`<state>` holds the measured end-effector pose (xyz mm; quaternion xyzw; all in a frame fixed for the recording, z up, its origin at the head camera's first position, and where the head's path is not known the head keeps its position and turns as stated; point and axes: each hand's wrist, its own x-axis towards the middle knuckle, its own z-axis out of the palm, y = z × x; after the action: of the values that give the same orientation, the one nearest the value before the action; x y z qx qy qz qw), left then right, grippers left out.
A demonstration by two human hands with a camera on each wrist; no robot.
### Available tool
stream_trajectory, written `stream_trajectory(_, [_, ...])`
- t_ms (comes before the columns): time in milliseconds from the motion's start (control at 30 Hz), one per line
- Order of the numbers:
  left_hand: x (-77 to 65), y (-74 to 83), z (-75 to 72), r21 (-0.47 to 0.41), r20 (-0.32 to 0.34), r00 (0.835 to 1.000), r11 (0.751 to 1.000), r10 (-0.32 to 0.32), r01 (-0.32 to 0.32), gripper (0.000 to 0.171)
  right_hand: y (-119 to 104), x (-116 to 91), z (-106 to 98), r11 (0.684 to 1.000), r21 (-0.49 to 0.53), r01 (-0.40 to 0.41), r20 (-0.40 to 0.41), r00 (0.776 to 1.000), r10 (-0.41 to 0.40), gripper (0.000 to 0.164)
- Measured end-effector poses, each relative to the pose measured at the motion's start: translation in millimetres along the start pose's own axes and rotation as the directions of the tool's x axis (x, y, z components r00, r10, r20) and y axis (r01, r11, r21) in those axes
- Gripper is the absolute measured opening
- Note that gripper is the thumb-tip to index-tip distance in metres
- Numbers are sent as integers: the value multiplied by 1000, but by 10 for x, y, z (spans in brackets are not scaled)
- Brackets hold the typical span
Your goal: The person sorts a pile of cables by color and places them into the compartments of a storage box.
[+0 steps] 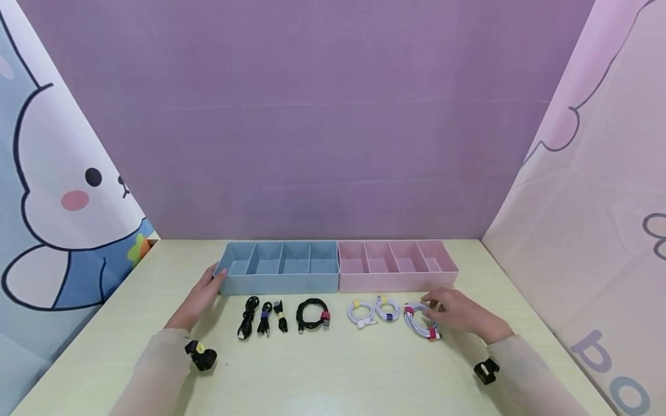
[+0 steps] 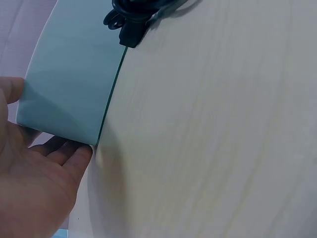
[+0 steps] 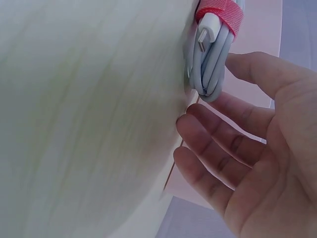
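Note:
My left hand rests at the left end of a blue four-compartment box. In the left wrist view the thumb lies at the box's upper edge, and the other fingers rest along its end wall. On the right, my other hand is over a coiled white cable with red straps, its fingers loosely bent and apart. Thumb and index fingertips are right at the coil in the right wrist view, where a metal plug and red strap show. Behind this coil stands a pink four-compartment box.
Two smaller white coils, one with a yellow strap and one with a blue strap, lie left of the red-strapped one. Further left are a black coiled cable and several black cable bundles. A purple backdrop rises behind the boxes.

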<state>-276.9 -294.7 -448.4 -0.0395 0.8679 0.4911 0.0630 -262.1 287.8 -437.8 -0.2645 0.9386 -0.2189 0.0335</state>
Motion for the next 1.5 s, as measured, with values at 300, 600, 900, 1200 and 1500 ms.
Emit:
stream_trajectory(300, [17, -8, 14, -22, -13, 1000, 1000, 5, -5, 81, 5, 17, -6, 1000, 7, 6, 22, 1000, -6, 28])
stream_trajectory(600, [12, 53, 10, -38, -15, 1000, 999, 0, 0, 76, 4, 6, -7, 1000, 26, -1, 41, 999, 0, 26])
stream_trajectory(900, [42, 48, 1, -44, -10, 1000, 999, 5, -6, 71, 21, -18, -11, 992, 116, -51, 49, 998, 46, 14])
stream_trajectory(1200, [45, 34, -10, -77, 15, 1000, 997, 24, -23, 73, 83, -17, 7, 978, 190, -85, 37, 996, 80, 12])
stream_trajectory(1500, [26, 48, -24, -88, 38, 999, 996, 31, -28, 72, 62, -14, -27, 977, 190, -98, 31, 995, 94, 12])
